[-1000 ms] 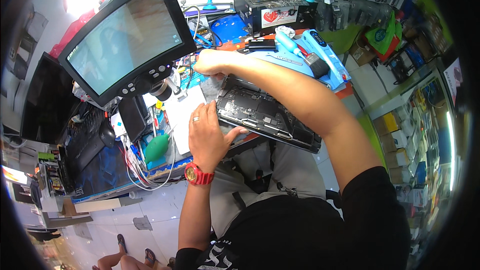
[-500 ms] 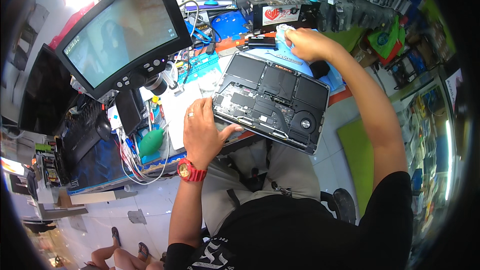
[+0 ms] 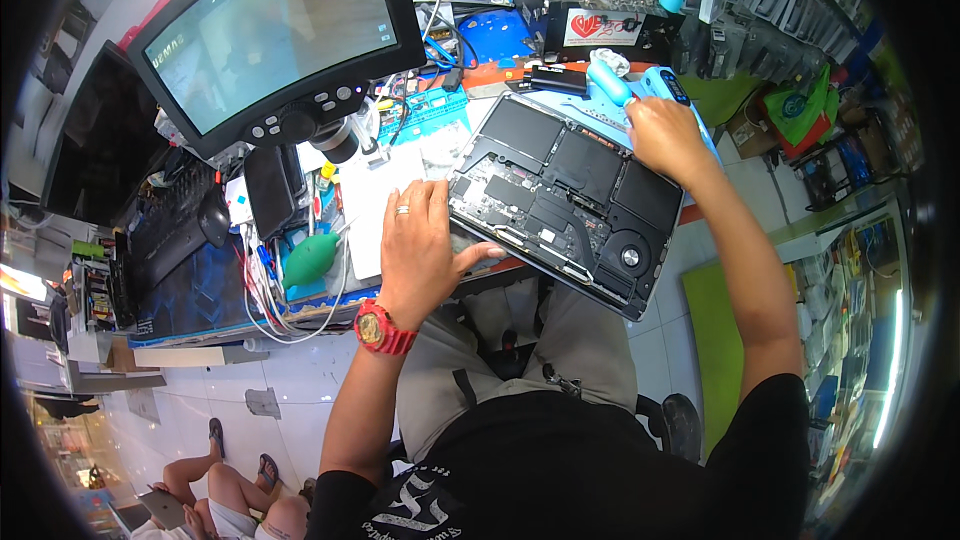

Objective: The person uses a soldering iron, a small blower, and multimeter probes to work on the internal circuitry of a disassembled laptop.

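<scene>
An opened laptop base [image 3: 570, 195] lies on the bench edge, its dark battery cells, board and fan showing. My left hand [image 3: 425, 245], with a ring and a red wristwatch, rests flat on the laptop's near left corner, thumb along its front edge. My right hand [image 3: 660, 130] is at the laptop's far right corner, fingers curled around the handle of a light blue tool [image 3: 612, 82] lying on a blue mat. Whether it is lifting the tool I cannot tell.
A large tilted monitor [image 3: 275, 35] on a stand hangs over the bench's left. A green rubber blower [image 3: 310, 255], white cables, a black keyboard [image 3: 165, 230] and small parts clutter the left side. A black equipment box [image 3: 590, 5] stands behind. Another person's legs [image 3: 225, 490] show at bottom left.
My right arm swung from the laptop's left side across to the far right, reaching the blue tool. The laptop's inside came into full view. My left hand stayed on the near corner.
</scene>
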A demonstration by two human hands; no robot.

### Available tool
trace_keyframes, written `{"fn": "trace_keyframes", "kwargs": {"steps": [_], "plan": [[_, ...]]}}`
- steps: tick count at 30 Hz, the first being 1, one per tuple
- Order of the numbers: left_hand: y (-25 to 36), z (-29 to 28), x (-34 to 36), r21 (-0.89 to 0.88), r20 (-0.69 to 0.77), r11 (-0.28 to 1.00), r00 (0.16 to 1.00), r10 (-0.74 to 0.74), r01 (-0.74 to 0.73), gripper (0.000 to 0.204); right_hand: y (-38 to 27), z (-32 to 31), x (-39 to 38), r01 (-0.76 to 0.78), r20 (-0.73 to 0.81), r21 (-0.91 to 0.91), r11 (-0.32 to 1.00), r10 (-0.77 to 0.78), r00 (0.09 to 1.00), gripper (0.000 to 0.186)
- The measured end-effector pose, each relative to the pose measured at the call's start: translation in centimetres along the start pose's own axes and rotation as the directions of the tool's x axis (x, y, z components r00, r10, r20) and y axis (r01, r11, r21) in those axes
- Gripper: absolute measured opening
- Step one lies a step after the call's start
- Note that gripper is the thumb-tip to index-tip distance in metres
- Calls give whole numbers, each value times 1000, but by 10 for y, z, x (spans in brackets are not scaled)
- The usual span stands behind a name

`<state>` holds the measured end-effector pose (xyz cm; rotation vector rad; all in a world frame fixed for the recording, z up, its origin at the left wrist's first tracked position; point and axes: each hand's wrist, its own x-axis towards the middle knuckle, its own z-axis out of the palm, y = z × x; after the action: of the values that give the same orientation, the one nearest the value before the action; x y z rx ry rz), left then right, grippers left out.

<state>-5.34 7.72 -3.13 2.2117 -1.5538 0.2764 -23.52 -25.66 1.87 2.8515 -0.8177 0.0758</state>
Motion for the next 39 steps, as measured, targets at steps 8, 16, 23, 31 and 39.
{"fn": "trace_keyframes", "kwargs": {"steps": [8,16,23,31,39], "plan": [[2,-1,-1,-37,11,999,1000,-6,7,107,4,13,53,-49,-166,60,997,58,984,33],[-1,0,-7,-48,-12,999,1000,3,-4,104,10,15,84,-102,-16,126,987,105,994,44],[-6,1,-1,-60,9,998,1000,-12,13,106,25,19,97,-135,31,255,957,132,991,48],[-8,2,1,-63,13,997,999,-40,41,108,63,6,83,-491,477,865,101,137,868,41],[-8,3,-1,-20,-8,999,1000,-25,25,107,49,-2,19,-276,363,590,-759,-56,930,42]]}}
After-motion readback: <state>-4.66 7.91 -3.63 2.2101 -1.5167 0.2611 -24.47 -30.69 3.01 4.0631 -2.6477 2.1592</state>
